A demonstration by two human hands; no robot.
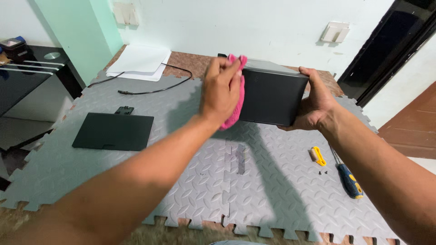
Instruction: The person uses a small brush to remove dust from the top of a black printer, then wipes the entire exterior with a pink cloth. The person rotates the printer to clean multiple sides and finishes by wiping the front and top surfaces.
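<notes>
Both arms extended; left hand (221, 90) and right hand (316, 102) clenched.

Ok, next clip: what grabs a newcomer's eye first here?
Centre frame, the left hand presses a pink cloth against a dark box-shaped case, gripped at its far side by the right hand. Below lies grey foam matting, with a flat black panel at left.

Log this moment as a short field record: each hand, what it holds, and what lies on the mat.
left hand: presses a pink cloth against the left side of a black box-shaped case
right hand: grips the case's right end, holding it above the mat
surface: grey interlocking foam mat
mat, left: flat black panel, black cable
mat, right: small yellow brush, blue-and-yellow screwdriver, small dark screws
behind: white papers
</notes>
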